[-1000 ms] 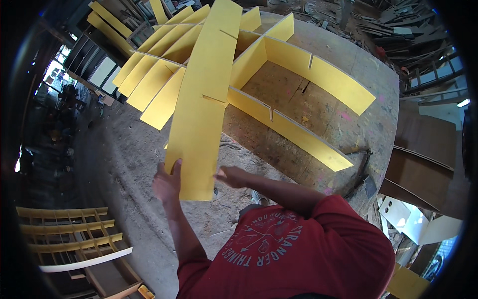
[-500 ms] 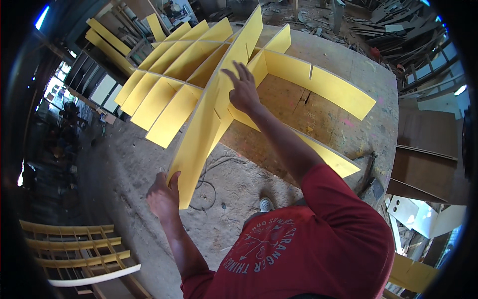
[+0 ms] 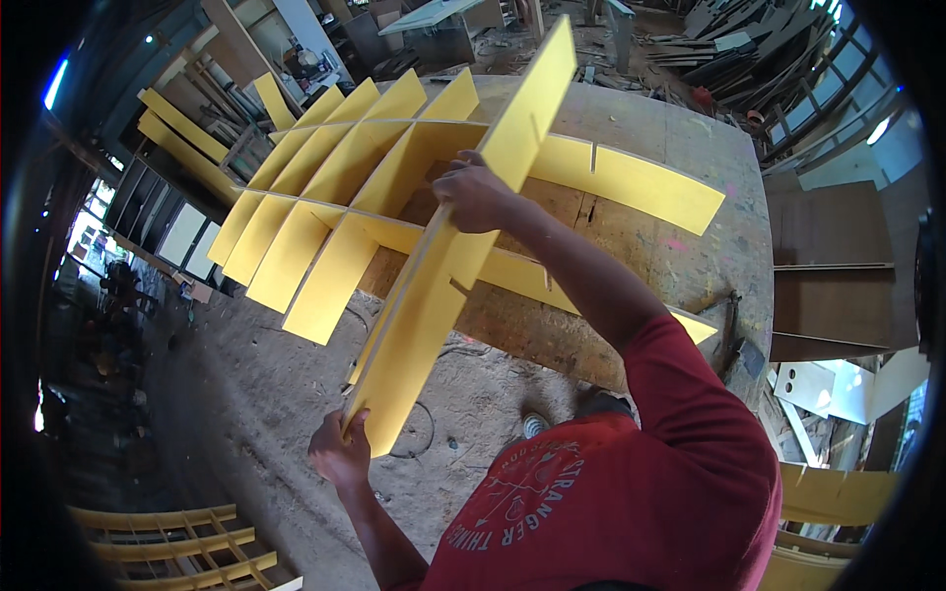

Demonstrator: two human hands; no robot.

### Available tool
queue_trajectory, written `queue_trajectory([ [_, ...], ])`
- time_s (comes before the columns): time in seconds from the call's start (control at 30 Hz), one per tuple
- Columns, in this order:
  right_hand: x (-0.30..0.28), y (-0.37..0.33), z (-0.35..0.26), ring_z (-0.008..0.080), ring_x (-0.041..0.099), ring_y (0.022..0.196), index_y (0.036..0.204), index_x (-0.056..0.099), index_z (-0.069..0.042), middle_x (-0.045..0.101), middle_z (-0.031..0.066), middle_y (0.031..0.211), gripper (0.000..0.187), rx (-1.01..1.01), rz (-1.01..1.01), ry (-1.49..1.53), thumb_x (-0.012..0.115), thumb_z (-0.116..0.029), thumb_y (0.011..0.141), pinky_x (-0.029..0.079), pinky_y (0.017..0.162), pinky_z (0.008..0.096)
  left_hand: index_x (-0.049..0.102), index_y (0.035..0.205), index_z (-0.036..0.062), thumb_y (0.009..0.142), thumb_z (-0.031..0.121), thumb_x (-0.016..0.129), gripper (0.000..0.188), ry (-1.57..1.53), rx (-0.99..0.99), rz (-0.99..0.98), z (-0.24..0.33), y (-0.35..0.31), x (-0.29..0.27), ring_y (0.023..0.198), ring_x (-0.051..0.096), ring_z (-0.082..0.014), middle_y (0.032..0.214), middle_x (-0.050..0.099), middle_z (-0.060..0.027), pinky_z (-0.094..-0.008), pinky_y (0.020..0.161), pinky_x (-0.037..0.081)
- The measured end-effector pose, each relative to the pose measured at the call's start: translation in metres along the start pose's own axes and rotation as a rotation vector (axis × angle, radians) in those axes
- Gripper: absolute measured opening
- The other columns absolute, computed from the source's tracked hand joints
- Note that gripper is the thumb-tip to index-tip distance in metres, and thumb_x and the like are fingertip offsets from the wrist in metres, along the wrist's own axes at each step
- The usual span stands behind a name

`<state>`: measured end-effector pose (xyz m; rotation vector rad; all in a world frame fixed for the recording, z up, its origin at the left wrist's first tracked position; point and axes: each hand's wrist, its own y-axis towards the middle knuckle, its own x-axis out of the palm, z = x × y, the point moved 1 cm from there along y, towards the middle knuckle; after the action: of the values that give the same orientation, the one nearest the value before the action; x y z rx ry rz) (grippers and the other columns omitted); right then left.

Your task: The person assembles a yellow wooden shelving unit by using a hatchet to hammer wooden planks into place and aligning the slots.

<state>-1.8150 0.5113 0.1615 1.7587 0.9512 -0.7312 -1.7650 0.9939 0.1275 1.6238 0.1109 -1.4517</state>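
Note:
A long yellow board (image 3: pixel 434 325) with slots cut in it slants across the middle, raised over a lattice of slotted yellow panels. My left hand (image 3: pixel 342 448) grips its near end, thumb on the face towards me. Farther up, my right hand (image 3: pixel 475 195) is closed over the board's upper edge, its fingertips hidden behind. A second yellow edge shows just behind the lower part of the board; whether it is a separate panel I cannot tell. The lattice (image 3: pixel 325 167) stands on edge to the left, and two of its long strips, including the far strip (image 3: pixel 650 182), run out to the right.
Under the lattice is a paint-stained wooden table (image 3: pixel 680 128). A cable (image 3: pixel 419 433) lies on the dusty floor. Another yellow frame (image 3: pixel 177 547) sits at lower left. Brown panels (image 3: pixel 833 266) stand at the right, and scrap wood (image 3: pixel 719 44) is piled at the back.
The board has shifted right across the lattice, uncovering a cross panel now on its left. My right hand has gone from spread fingers at its face to gripping its upper edge. My left hand keeps its hold.

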Motion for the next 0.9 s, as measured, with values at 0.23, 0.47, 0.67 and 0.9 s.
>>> queue_trajectory([
  [0.23, -0.056, -0.066, 0.056, 0.0318, 0.066, 0.103, 0.081, 0.065, -0.011, 0.068, 0.0076, 0.083, 0.02, 0.075, 0.089, 0.005, 0.071, -0.003, 0.064, 0.034, 0.122, 0.0517, 0.074, 0.093, 0.0087, 0.081, 0.039, 0.093, 0.038, -0.045, 0.03, -0.056, 0.074, 0.023, 0.0, 0.069, 0.07, -0.0413, 0.077, 0.073, -0.0148, -0.0495, 0.062, 0.052],
  [0.47, -0.079, -0.084, 0.088, 0.0316, 0.065, 0.099, 0.078, 0.064, -0.01, 0.066, 0.0077, 0.081, 0.019, 0.081, 0.079, 0.083, 0.072, -0.002, 0.063, 0.035, 0.123, 0.0507, 0.075, 0.094, 0.0072, 0.081, 0.038, 0.093, 0.038, -0.016, 0.003, -0.105, 0.132, 0.029, -0.033, 0.069, 0.07, -0.0422, 0.077, 0.073, -0.0168, -0.0499, 0.063, 0.053],
  [0.67, -0.091, -0.094, 0.127, 0.0311, 0.065, 0.097, 0.077, 0.064, -0.01, 0.065, 0.0074, 0.08, 0.017, 0.054, 0.142, 0.13, 0.07, 0.0, 0.065, 0.035, 0.123, 0.0493, 0.075, 0.093, 0.0066, 0.081, 0.038, 0.093, 0.038, -0.012, -0.015, -0.116, 0.173, 0.03, -0.02, 0.07, 0.071, -0.0422, 0.078, 0.073, -0.0171, -0.0501, 0.063, 0.053],
  [0.9, -0.074, -0.074, 0.132, 0.0299, 0.066, 0.1, 0.077, 0.064, -0.01, 0.067, 0.0066, 0.08, 0.012, 0.035, 0.108, 0.187, 0.069, -0.003, 0.069, 0.03, 0.128, 0.0521, 0.074, 0.091, 0.0052, 0.084, 0.038, 0.091, 0.038, 0.036, -0.067, -0.105, 0.183, 0.026, -0.02, 0.069, 0.07, -0.0428, 0.078, 0.072, -0.0191, -0.0498, 0.061, 0.051],
])
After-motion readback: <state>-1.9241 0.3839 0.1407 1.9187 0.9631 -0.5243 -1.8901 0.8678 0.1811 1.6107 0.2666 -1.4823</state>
